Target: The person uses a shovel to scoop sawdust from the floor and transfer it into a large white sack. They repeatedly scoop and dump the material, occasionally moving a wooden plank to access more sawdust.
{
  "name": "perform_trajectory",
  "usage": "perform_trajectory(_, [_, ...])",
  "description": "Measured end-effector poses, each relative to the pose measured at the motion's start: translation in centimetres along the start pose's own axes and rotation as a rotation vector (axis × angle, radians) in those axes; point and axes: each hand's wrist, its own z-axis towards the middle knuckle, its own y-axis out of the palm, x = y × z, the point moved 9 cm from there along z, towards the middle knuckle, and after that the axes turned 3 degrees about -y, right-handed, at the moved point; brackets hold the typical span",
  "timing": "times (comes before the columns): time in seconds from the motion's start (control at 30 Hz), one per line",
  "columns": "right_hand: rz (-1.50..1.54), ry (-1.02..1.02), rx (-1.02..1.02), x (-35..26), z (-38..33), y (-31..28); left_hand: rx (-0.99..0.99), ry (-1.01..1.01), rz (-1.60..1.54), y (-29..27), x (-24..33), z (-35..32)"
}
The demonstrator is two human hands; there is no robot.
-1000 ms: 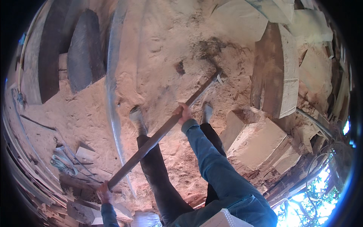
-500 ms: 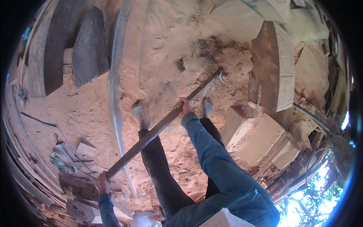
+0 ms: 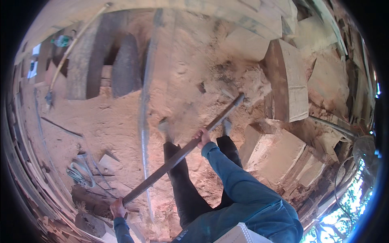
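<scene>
Both hands closed tight on a long wooden handle (image 3: pixel 182 152): right hand (image 3: pixel 204 137) wrapped round it abt midway, left hand (image 3: pixel 118 207) clamped on the butt end down by the lower edge. Handle running diagonal up and to the right, far end (image 3: pixel 240 97) down in the loose sawdust (image 3: pixel 121 117) just short of the big upright wood slab (image 3: pixel 288 83). Can't make out the tool head, buried or too blurred. Feet planted either side of the shaft, dark trousers, blue sleeve (image 3: pixel 239 182) on the right arm. Further out: cut wood blocks (image 3: pixel 279 156) stacked on the right, a dark curved slab (image 3: pixel 123 71) standing upper left, a coil of rope or hose (image 3: pixel 79 174) lower left. Progress-wise, prob mid-job imo: ground around the tool end looks churned up, but plenty of heaped sawdust left across the floor, no tidy pile anywhere yet.
</scene>
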Motion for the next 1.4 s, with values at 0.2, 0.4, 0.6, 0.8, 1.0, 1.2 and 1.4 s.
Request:
perform_trajectory(0.2, [-0.021,-0.059,-0.061,0.0,-9.3,3.2,0.132,0.054,0.005,-7.5,-4.2,-5.0])
perform_trajectory(0.4, [-0.011,-0.159,-0.050,-2.5,-19.7,7.5,0.268,0.171,0.006,-18.3,-7.4,-8.0])
perform_trajectory(0.6, [0.113,-0.236,-0.190,-7.9,-27.1,13.4,0.512,0.312,0.058,-30.3,-6.8,-8.2])
perform_trajectory(0.8, [0.034,-0.467,-0.244,-17.4,-34.3,19.3,0.623,0.419,0.090,-41.0,-3.1,-5.5])
perform_trajectory(1.0, [0.156,-0.398,-0.296,-26.5,-37.7,26.6,0.757,0.492,0.076,-51.4,3.1,-0.5])
perform_trajectory(1.2, [0.145,-0.435,-0.276,-35.1,-40.4,33.5,0.801,0.525,0.022,-59.1,7.9,1.8])
perform_trajectory(1.4, [0.153,-0.422,-0.316,-40.0,-43.5,42.6,0.811,0.528,0.020,-67.3,10.9,3.4])
